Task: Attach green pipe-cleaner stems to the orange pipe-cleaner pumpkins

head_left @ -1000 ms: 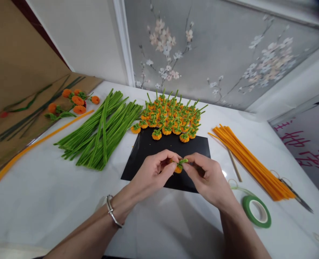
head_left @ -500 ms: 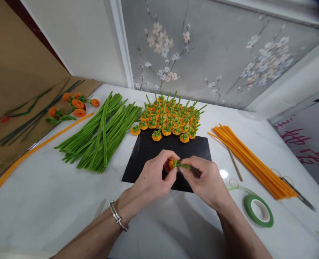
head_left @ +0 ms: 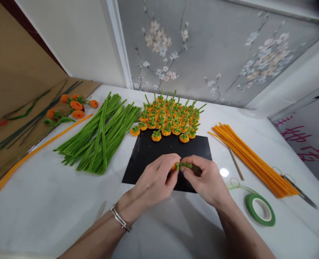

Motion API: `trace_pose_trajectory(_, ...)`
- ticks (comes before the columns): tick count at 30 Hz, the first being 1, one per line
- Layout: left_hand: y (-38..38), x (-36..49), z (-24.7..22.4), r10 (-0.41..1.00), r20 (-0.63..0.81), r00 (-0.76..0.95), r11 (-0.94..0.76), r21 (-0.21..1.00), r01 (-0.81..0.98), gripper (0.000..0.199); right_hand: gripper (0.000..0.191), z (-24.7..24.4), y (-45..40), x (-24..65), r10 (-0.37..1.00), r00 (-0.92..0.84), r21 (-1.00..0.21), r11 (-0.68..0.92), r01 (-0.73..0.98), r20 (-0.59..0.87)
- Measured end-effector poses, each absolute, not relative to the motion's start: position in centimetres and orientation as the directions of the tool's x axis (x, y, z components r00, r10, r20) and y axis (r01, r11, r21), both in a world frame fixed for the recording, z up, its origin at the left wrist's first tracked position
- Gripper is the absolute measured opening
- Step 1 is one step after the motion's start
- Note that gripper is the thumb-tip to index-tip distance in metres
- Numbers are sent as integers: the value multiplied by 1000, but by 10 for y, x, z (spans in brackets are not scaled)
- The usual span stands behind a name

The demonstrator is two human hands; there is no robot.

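Note:
Above a black mat [head_left: 143, 162], my left hand [head_left: 159, 176] pinches a small orange pipe-cleaner flower [head_left: 173, 167], mostly covered by the fingers. My right hand [head_left: 202, 176] is closed on the flower's green pipe-cleaner stem [head_left: 185, 165], which points to the right. Just beyond the hands stand several finished orange flowers [head_left: 171, 118], blossoms down and green stems up, some of them on the mat's far edge.
Left lie green pipe cleaners [head_left: 100, 140], one long orange pipe cleaner [head_left: 37, 151] and orange flowers [head_left: 76, 105] on brown paper. Right are orange pipe cleaners [head_left: 251, 158], a thin stick [head_left: 235, 163], green tape [head_left: 260, 209] and a dark pointed tool [head_left: 308, 200]. A wall stands behind.
My left fingers have closed further over the flower, hiding more of its orange part. Both hands stay close together over the mat, and the view has shifted slightly.

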State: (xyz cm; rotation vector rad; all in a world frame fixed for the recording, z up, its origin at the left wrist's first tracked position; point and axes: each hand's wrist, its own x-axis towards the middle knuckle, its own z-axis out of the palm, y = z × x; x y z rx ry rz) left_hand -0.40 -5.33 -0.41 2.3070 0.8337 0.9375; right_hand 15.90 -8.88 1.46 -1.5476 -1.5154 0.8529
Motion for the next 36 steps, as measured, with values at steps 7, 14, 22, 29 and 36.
trace_pose_trajectory(7, -53, -5, 4, 767, 353, 536, -509, 844, 172, 38, 19, 14, -90, 162, 928, 14, -720, 280, 635, 373)
trace_pose_trajectory(14, -43, -4, 10, 744, -261, 616, 417, 900, -122, 33, 23, 12, -91, 165, 854, -105, -517, 401, 756, 509)
trace_pose_trajectory(22, -45, 0, 9, 881, 18, 474, 7, 999, -51, 23, 17, 15, -94, 158, 822, -10, -532, 378, 758, 570)
trace_pose_trajectory(29, -48, -1, -2, 818, 420, 393, -504, 852, 139, 24, 10, 19, -93, 161, 944, 72, -787, 226, 574, 323)
trace_pose_trajectory(36, -48, -1, -2, 682, 611, 402, -720, 656, 224, 17, 9, 22, -89, 163, 987, 44, -912, 124, 390, 153)
